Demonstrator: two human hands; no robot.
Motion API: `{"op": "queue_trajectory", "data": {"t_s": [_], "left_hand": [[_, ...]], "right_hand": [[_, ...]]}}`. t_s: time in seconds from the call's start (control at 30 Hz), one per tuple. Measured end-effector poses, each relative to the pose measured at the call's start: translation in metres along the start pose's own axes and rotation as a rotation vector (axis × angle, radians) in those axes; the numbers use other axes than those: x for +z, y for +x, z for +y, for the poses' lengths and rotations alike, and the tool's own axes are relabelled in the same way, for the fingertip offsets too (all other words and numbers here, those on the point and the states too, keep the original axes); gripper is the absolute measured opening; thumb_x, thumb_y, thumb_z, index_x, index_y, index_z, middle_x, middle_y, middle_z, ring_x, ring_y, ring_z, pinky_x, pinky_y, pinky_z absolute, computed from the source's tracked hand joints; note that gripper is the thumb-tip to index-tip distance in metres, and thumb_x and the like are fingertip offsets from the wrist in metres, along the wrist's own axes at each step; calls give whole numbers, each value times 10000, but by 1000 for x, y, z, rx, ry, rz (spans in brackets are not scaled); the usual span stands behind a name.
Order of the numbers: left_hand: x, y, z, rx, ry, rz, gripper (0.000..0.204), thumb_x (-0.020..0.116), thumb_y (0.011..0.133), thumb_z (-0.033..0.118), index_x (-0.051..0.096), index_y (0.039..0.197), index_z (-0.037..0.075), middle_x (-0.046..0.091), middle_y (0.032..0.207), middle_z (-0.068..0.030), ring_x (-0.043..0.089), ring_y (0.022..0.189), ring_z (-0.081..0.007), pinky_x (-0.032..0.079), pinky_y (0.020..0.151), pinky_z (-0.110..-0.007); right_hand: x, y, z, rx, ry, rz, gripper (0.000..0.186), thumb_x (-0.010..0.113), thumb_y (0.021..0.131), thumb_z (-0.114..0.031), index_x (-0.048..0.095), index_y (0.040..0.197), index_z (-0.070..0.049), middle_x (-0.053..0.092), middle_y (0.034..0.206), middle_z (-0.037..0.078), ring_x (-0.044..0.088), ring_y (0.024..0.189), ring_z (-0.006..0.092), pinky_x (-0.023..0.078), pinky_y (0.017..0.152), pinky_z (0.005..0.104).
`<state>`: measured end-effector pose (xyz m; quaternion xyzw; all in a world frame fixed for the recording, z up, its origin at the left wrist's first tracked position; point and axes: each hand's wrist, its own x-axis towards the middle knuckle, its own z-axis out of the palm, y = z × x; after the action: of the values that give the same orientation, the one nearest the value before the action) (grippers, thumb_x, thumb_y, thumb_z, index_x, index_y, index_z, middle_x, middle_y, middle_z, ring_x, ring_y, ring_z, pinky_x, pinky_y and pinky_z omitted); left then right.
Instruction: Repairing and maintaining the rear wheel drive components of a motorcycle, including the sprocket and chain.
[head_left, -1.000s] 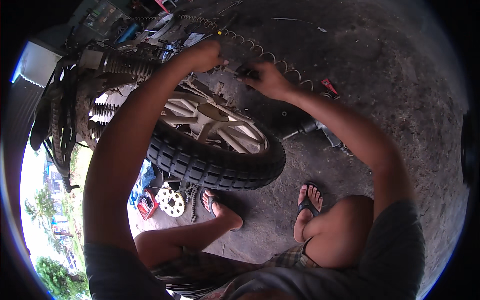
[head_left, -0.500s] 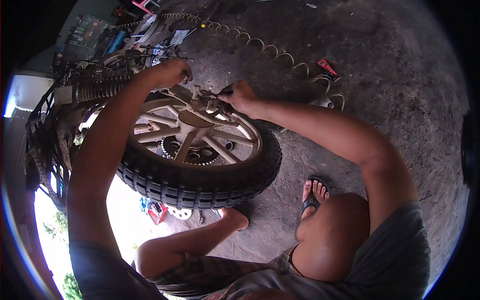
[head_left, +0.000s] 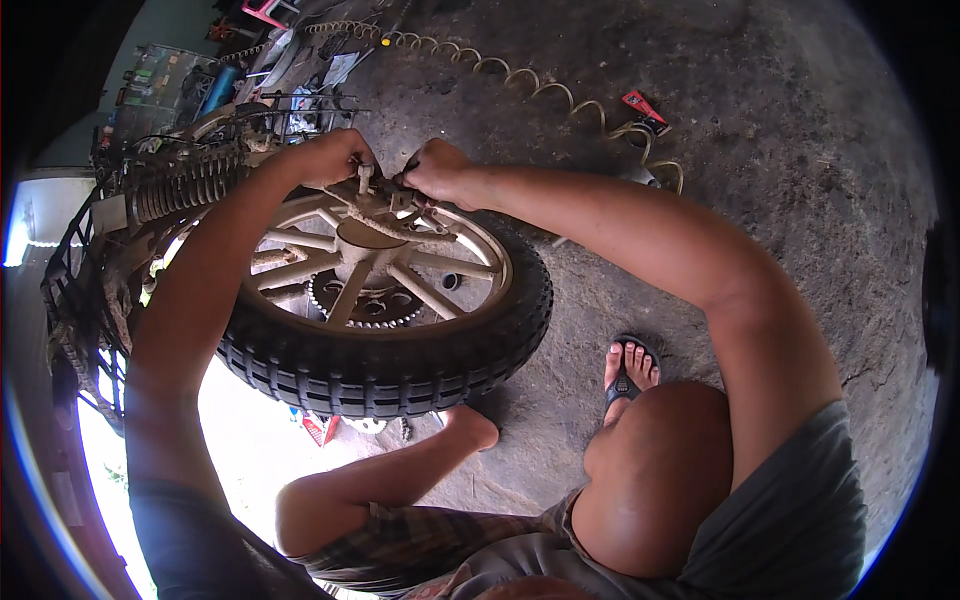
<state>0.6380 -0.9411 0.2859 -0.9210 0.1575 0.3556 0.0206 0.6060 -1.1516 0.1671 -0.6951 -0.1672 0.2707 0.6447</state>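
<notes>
I am looking down at a motorcycle rear wheel (head_left: pixel 385 300), and I am taking its hub as my landmark. Both of my hands are meeting just above the hub, at the far side of the rim, on a short metal fitting (head_left: pixel 372 183) that is standing up from the swingarm hardware there.

My left hand (head_left: pixel 335 155) is curling around the fitting from the left, fingers folded together over its top. My right hand (head_left: pixel 435 170) is closing on it from the right, fingertips pinched together against the same piece or something small held to it; I cannot tell exactly what is between those fingers. The two hands are almost touching, with the fitting sitting between them, so neither is clearly nearer.

The fitting's long axis is running roughly upright in the view, pointing away from the hub toward the far rim, while the arm it belongs to (head_left: pixel 400 225) is lying slantwise across the spokes.

Left of the hub, a coiled shock spring (head_left: pixel 185 180) is lying alongside the frame. Beyond the wheel a coiled air hose (head_left: pixel 500 75) is trailing across the concrete floor (head_left: pixel 780 150).
</notes>
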Motion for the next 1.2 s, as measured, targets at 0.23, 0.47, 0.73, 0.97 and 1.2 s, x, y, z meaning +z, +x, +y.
{"op": "queue_trajectory", "data": {"t_s": [0.23,0.47,0.73,0.97,1.2], "left_hand": [[-7,-10,18,-94,110,-45,275,692,783,3,764,1049,16,747,990,-196,713,923,-300,542,823,-390],[3,-12,13,-103,23,1,324,719,765,29,758,1086,30,750,1021,-174,714,930,-287,547,826,-372],[-16,-11,30,88,3,203,381,771,795,8,720,1172,2,758,1034,-137,721,984,-213,561,870,-358],[-71,-18,61,333,170,437,248,780,822,101,745,1048,7,745,936,-155,720,857,-289,555,767,-383],[-78,-45,92,300,269,436,245,784,827,183,722,956,-17,744,889,-153,717,837,-331,554,741,-388]], "right_hand": [[3,6,7,107,406,-98,160,709,852,-55,686,780,87,684,690,151,682,563,246,523,476,359],[-4,7,13,156,499,-213,113,677,896,-33,680,828,58,668,739,128,664,594,211,501,484,318],[-38,7,1,-36,574,-234,82,683,929,-53,688,930,29,661,778,98,615,626,177,525,569,297],[-83,-31,-30,33,432,-311,282,719,963,-222,667,1152,-19,703,920,55,647,737,158,551,693,316],[-98,-36,-52,40,101,-181,280,706,962,-236,697,1157,-35,731,981,71,712,887,199,547,753,359]]}}
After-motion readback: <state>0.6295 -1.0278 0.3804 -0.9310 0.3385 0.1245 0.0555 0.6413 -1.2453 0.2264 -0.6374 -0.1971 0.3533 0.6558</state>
